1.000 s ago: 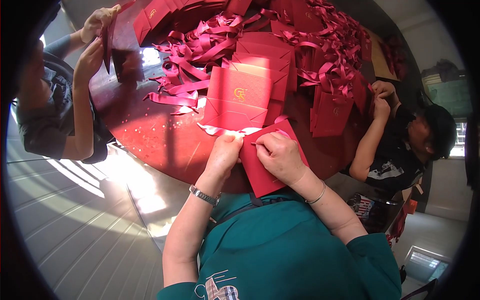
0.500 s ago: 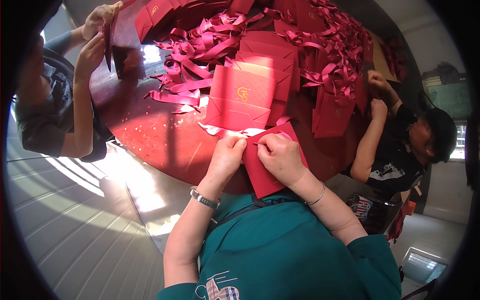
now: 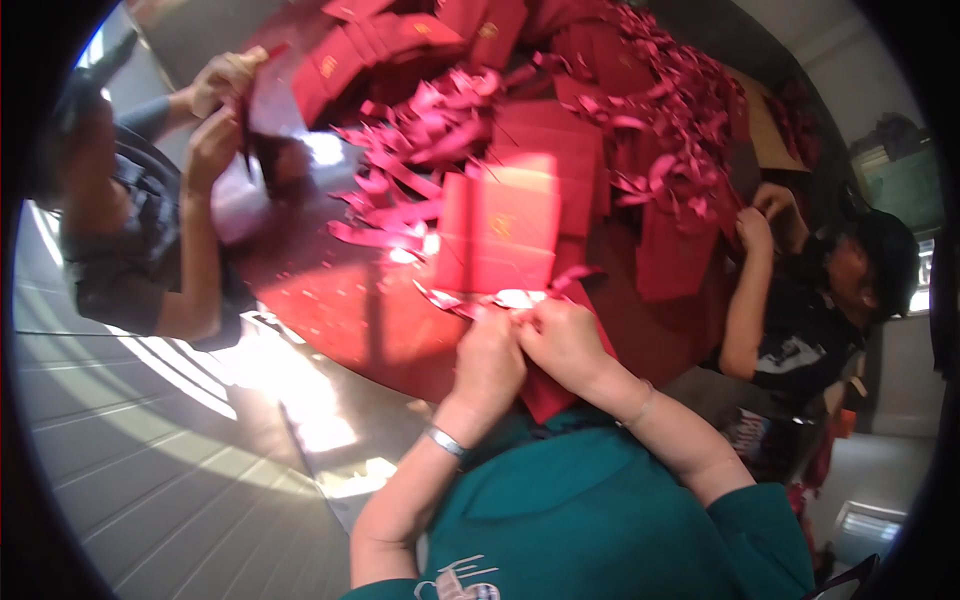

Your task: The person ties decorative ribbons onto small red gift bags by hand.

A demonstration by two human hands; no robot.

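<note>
A red paper gift bag [image 3: 547, 397] lies flat at the near edge of the table, partly hidden beneath my hands. A shiny red ribbon [image 3: 450, 300] runs out at its top. My left hand [image 3: 490, 365] is closed, its fingertips pinching the ribbon. Beside it, almost touching, my right hand [image 3: 567, 345] is also closed with its fingertips at the ribbon; motion blurs the exact grip. Just beyond my hands rests another red gift bag [image 3: 500, 225] with a gold emblem, on top of more bags.
Heaps of ribbon-handled bags [image 3: 430, 120] cover the far side of the round dark-red table [image 3: 330, 310]. At the left a person [image 3: 150, 220] holds a bag up; at the right another person [image 3: 820, 290] works at the bags. Sunlit flooring [image 3: 300, 400] shows at the lower left.
My hands have come together at the top of the bag, the left moving right and the right moving up toward the ribbon. The whole view has shifted slightly.
</note>
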